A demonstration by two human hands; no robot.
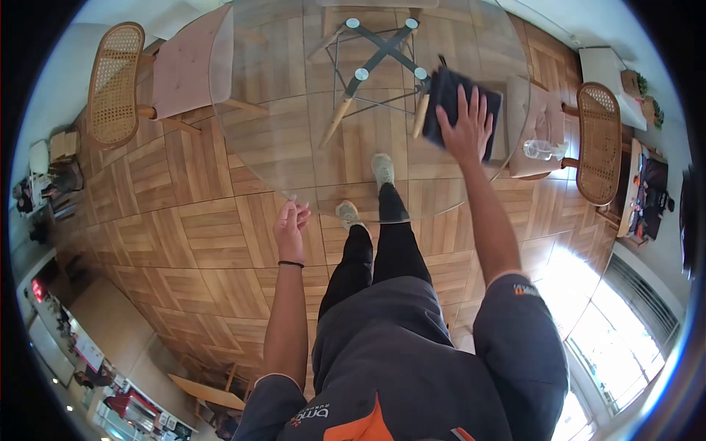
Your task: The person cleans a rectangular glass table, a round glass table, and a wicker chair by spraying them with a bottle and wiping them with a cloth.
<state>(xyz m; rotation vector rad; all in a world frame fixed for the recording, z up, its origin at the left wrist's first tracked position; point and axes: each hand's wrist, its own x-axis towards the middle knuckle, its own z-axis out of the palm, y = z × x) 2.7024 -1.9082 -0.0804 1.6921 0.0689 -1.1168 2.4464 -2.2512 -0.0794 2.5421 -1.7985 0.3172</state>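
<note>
My right hand [465,126] lies flat with its fingers spread on a dark folded cloth [443,95], pressing it to the right part of the round glass table [279,147]. The palm and fingers cover much of the cloth. At the near left rim of the glass is my left hand [291,224], palm turned up and fingers loosely bent and apart, fingertips right at the edge. No object shows in it. Through the glass appear the dark crossed frame [384,50] and wooden legs of the table.
A pink chair [187,66] with a cane back stands left of the table, another chair [540,121] on the right with a clear plastic bottle [540,150] on its seat. A white cabinet [607,77] stands at the far right. A bright window [614,345] is behind me on the right.
</note>
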